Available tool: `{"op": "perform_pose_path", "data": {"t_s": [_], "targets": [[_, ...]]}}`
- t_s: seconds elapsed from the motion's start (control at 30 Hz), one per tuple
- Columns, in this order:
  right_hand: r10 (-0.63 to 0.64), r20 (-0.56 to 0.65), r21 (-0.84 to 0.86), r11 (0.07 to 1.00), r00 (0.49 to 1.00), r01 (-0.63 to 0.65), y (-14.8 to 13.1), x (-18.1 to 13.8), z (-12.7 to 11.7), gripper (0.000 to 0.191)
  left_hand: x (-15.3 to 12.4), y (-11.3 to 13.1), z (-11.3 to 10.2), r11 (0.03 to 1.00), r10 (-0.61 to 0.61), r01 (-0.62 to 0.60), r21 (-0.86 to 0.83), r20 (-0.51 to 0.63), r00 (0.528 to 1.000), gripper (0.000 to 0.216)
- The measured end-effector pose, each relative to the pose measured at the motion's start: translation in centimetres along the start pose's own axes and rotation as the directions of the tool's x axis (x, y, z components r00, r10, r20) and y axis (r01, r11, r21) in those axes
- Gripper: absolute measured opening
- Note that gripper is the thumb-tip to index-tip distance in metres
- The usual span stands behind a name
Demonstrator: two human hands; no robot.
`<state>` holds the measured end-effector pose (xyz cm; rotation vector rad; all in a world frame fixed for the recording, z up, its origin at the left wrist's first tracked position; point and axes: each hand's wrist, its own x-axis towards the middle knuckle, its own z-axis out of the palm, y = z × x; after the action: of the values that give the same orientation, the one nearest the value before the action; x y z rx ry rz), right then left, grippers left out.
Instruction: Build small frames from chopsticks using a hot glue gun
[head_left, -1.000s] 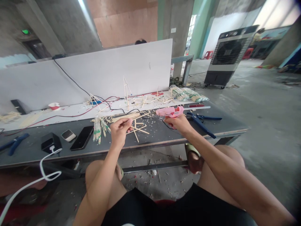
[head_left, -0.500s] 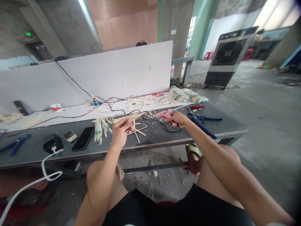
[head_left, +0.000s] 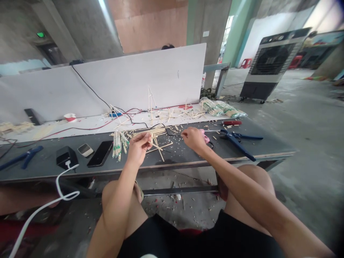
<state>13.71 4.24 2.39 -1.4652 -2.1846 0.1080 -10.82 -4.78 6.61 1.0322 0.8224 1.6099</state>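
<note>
My left hand (head_left: 140, 145) is closed in a pinch on a small frame of joined wooden sticks (head_left: 158, 147), just above the front of the dark table. Sticks poke out from its fingertips to the right. My right hand (head_left: 194, 139) is off to the right with its fingers bent together, and no object shows at the fingertips. Behind and beside it lies a pink glue gun (head_left: 205, 137), mostly hidden by the hand. Loose wooden sticks (head_left: 154, 132) are heaped beyond my left hand, and bundles of green-wrapped sticks (head_left: 118, 145) lie to its left.
Blue-handled pliers (head_left: 238, 143) and a red-handled tool (head_left: 231, 123) lie at right. A phone (head_left: 100, 154), a black charger block (head_left: 66, 156) and another blue tool (head_left: 24, 157) sit at left. A white panel (head_left: 134, 79) stands behind. Bagged sticks (head_left: 223, 108) lie at back right.
My right hand has let go of the pink glue gun and moved left, toward my left hand. My left hand still grips the stick frame. The view has shifted slightly.
</note>
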Motion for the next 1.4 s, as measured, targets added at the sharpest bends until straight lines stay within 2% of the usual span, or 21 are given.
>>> {"op": "perform_pose_path", "data": {"t_s": [0.07,0.17,0.3,0.47,0.53,0.63,0.73,0.8,0.83,0.9,0.93,1.0,1.2,1.4], "targets": [[-0.151,0.079,0.084,0.986,0.985,0.145,-1.6,0.6,1.4,0.034,-0.1,0.0,0.0,1.000,0.000,0.000,0.020,-0.013,1.000,0.016],[-0.272,0.181,0.067,0.962,0.945,0.264,-2.7,2.0,3.3,0.049,-0.1,-0.1,0.1,0.998,-0.009,0.010,0.054,-0.018,1.000,0.018],[-0.315,0.260,0.048,0.948,0.913,0.313,-2.3,3.7,4.6,0.041,0.1,-0.2,0.5,0.998,-0.005,0.005,0.069,-0.009,1.000,0.020],[-0.351,0.279,0.099,0.936,0.894,0.337,-1.8,4.5,5.0,0.029,0.3,-0.4,0.9,0.997,-0.004,0.004,0.080,0.004,1.000,0.019],[-0.344,0.268,0.115,0.939,0.900,0.324,-2.0,4.6,5.1,0.024,0.2,-0.5,0.8,0.996,-0.006,0.006,0.089,0.006,1.000,0.019],[-0.287,0.204,0.134,0.955,0.936,0.264,-2.3,4.6,4.5,0.020,0.2,-0.7,0.6,0.994,-0.011,0.011,0.111,0.001,1.000,0.020],[-0.207,0.081,0.168,0.967,0.975,0.192,-2.4,4.1,2.6,0.023,0.2,-0.8,0.6,0.989,0.027,-0.026,0.147,-0.006,1.000,0.021],[-0.137,-0.051,0.313,0.939,0.989,0.146,-2.4,3.0,0.8,0.025,0.1,-0.8,0.8,0.982,0.077,-0.072,0.176,-0.018,0.997,0.022],[-0.082,-0.128,0.458,0.879,0.988,0.132,-2.4,2.3,-0.1,0.024,0.1,-0.8,0.9,0.977,0.102,-0.095,0.192,-0.027,0.994,0.022],[0.038,-0.225,0.733,0.665,0.974,0.144,-2.6,0.8,-1.9,0.026,-0.1,-0.8,1.4,0.965,0.148,-0.135,0.223,-0.044,0.988,0.023],[0.086,-0.239,0.820,0.552,0.967,0.154,-2.7,0.0,-2.6,0.028,-0.2,-0.8,1.6,0.959,0.169,-0.152,0.237,-0.051,0.984,0.023],[0.136,-0.230,0.902,0.401,0.964,0.159,-3.1,-1.3,-3.7,0.032,-0.4,-1.0,2.0,0.948,0.200,-0.179,0.264,-0.053,0.978,0.024],[0.143,-0.109,0.987,0.134,0.984,0.090,-4.3,-3.0,-4.2,0.033,-0.9,-1.9,2.6,0.932,0.206,-0.190,0.309,-0.019,0.978,0.023],[0.144,0.002,1.000,-0.005,0.990,-0.001,-4.8,-3.6,-4.4,0.036,-1.1,-2.0,2.9,0.912,0.200,-0.190,0.363,0.011,0.980,0.026]]}}
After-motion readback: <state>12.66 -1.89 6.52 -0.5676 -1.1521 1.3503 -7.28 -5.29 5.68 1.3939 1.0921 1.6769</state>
